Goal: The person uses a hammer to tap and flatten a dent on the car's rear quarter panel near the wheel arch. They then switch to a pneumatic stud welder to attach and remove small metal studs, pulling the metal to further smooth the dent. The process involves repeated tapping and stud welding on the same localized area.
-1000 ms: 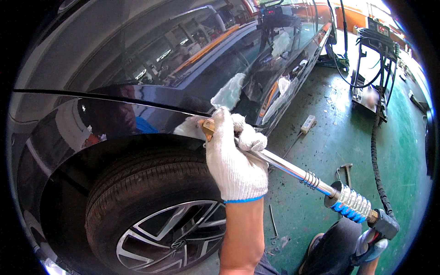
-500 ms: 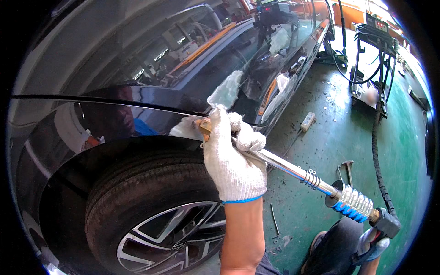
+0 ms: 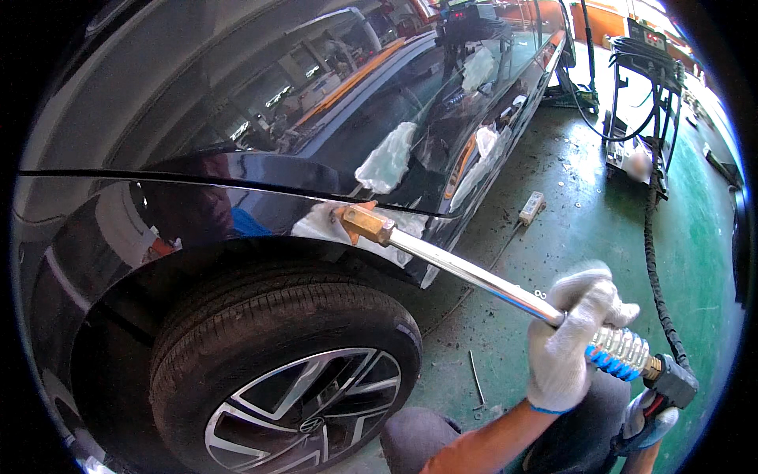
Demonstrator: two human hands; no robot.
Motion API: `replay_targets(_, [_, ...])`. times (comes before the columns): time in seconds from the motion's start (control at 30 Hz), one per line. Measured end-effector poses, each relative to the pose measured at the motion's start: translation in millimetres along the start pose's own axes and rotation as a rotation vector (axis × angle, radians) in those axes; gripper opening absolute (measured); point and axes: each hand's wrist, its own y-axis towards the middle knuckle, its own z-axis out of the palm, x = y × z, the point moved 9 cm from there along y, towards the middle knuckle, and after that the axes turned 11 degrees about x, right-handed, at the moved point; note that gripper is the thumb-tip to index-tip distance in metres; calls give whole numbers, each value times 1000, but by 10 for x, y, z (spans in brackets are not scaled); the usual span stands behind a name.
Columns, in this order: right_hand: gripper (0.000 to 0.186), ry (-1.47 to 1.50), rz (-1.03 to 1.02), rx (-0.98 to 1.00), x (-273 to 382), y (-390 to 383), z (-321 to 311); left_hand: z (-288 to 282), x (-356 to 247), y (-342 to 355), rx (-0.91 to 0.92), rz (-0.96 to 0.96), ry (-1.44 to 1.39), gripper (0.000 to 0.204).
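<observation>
A long chrome slide hammer dent puller [image 3: 466, 272] slants from the car down to the lower right. Its brass head [image 3: 369, 224] meets the bare sanded patch [image 3: 316, 222] on the dark body panel above the wheel. My left hand [image 3: 562, 340], in a white knit glove, is closed around the puller at the upper end of its ribbed weight, covering that part. Gloved too, my right hand [image 3: 649, 423] grips the dark handle [image 3: 673, 384] at the rear end. Some of its fingers are hidden behind the handle.
Below the panel sits the tire [image 3: 276, 324] with its alloy rim. More whitish sanded patches [image 3: 387, 158] mark the door. A power strip [image 3: 532, 207] and a thin rod [image 3: 477, 378] lie on the green floor. A thick cable [image 3: 649, 261] runs to a wheeled machine stand [image 3: 643, 103].
My left hand has let go near the brass head and moved down right along the shaft to the weight. The right hand stays on the handle, shifted only slightly.
</observation>
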Motion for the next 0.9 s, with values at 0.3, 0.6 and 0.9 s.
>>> replay_targets(0.3, [62,34,165,-178,-67,-324,-355,55,241,25,201,44,-281,30])
replay_targets(0.6, [72,43,201,-244,-71,-475,-550,-616,-1547,537,-147,322,-132,26])
replay_targets(0.9, [64,150,193,-94,-172,-293,-246,-325,-1577,668,442,211,-590,31])
